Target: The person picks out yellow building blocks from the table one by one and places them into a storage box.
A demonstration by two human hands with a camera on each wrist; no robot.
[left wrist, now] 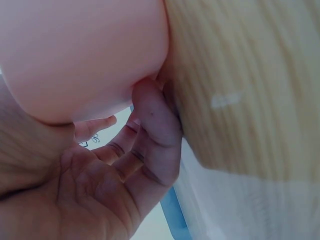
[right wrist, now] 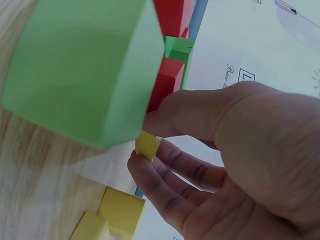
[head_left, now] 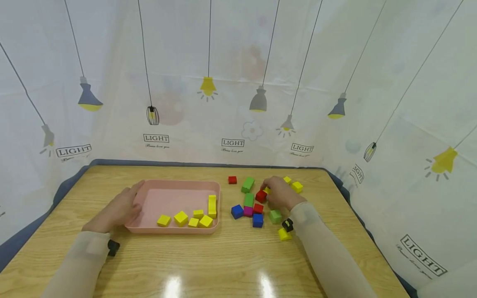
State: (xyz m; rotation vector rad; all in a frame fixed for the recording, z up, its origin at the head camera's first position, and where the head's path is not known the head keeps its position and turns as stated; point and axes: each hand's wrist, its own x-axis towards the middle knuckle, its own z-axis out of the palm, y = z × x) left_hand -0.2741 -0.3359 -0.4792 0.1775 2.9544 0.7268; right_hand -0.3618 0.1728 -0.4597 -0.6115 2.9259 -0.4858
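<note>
A pink tray (head_left: 175,183) lies on the left half of the table, with several yellow blocks (head_left: 181,218) along its near and right sides. My left hand (head_left: 118,210) grips the tray's left end; in the left wrist view a bent finger (left wrist: 157,117) presses its outer wall. Among the loose blocks on the right, my right hand (head_left: 280,193) pinches a small yellow block (right wrist: 146,146) between thumb and fingers. Right beside that hand sits a red block (head_left: 261,196). A light green block (right wrist: 75,65) looms large near the right wrist camera.
Red, green, blue and magenta blocks (head_left: 248,211) cluster right of the tray. Two yellow blocks (head_left: 297,187) lie beyond the right hand, and another yellow block (head_left: 284,234) sits by the right wrist. A printed curtain stands behind the wooden table (head_left: 201,265).
</note>
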